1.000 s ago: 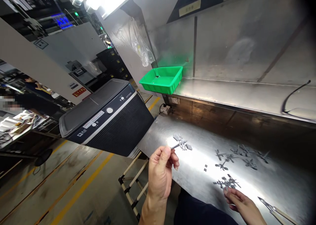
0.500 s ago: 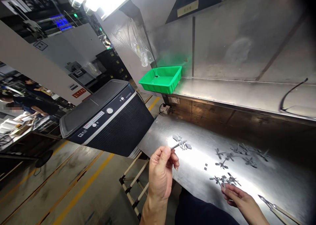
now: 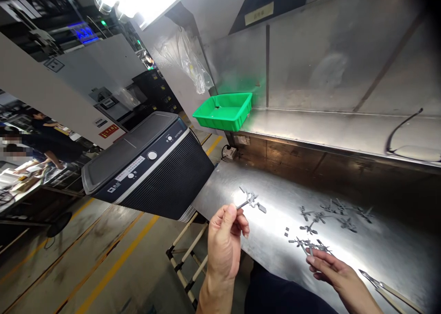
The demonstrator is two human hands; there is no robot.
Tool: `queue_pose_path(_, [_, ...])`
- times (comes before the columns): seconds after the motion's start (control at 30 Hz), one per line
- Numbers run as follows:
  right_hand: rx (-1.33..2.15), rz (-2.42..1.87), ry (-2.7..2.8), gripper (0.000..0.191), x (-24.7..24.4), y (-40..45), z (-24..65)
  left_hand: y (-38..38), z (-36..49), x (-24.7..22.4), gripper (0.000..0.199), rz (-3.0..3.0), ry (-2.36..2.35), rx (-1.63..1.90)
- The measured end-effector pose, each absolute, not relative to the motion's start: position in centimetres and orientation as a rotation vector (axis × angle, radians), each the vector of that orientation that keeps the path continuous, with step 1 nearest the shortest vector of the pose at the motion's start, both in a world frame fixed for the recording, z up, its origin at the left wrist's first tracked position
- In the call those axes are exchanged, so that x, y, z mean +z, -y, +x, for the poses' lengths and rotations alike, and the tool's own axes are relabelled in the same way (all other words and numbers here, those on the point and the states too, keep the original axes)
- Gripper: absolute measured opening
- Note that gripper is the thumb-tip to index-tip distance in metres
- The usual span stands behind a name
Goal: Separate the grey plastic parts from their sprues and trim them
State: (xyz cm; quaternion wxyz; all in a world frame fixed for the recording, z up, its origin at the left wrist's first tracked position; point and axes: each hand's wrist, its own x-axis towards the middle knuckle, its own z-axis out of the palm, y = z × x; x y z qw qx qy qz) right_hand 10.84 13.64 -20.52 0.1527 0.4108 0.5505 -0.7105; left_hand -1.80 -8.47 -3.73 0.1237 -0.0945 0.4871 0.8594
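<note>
Between thumb and fingers, my left hand (image 3: 225, 240) pinches the stem of a grey branched part (image 3: 252, 198), with small flat tabs at its branch ends, raised over the metal table (image 3: 223, 185). Lower right, my right hand (image 3: 329, 270) is closed on the stem of similar grey branched parts (image 3: 310, 244); how many it holds I cannot tell. Beyond that hand, several more grey branched parts (image 3: 339, 208) lie loosely on the table. Two small dark squares (image 3: 286, 232) rest between my hands. A pair of pliers (image 3: 382, 284) lies to the right of my right hand.
A green tray (image 3: 223, 123) sits on the shelf ledge (image 3: 310, 130) behind the table, with eyeglasses (image 3: 406, 144) farther right. Left of the table stands a large dark appliance (image 3: 158, 167). A power socket (image 3: 229, 153) is at the table's back corner. People work at far left.
The part in my left hand has turned about its stem, so its tabs show at another angle. The parts in my right hand have also turned and shifted slightly left.
</note>
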Motion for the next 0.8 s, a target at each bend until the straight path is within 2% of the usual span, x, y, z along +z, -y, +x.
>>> queue_pose_path(0.27, [-2.053,1.083,-1.691,0.087,-17.3,-13.4,11.0,8.5,-1.6,-3.9,0.031,-0.306,-1.414,2.5])
queue_pose_path(0.43, [-2.132,0.808,-1.832,0.056,-15.9,-12.9,11.3,8.4,-1.5,-3.9,0.034,-0.33,-1.382,2.499])
queue_pose_path(0.53, [-2.135,0.655,-1.876,0.044,-15.4,-13.0,11.5,8.4,-1.5,-4.0,0.034,-0.342,-1.343,2.516])
queue_pose_path(0.8, [-2.148,0.575,-1.938,0.037,-14.6,-13.3,11.9,8.3,-1.3,-4.3,0.03,-0.322,-1.242,2.537])
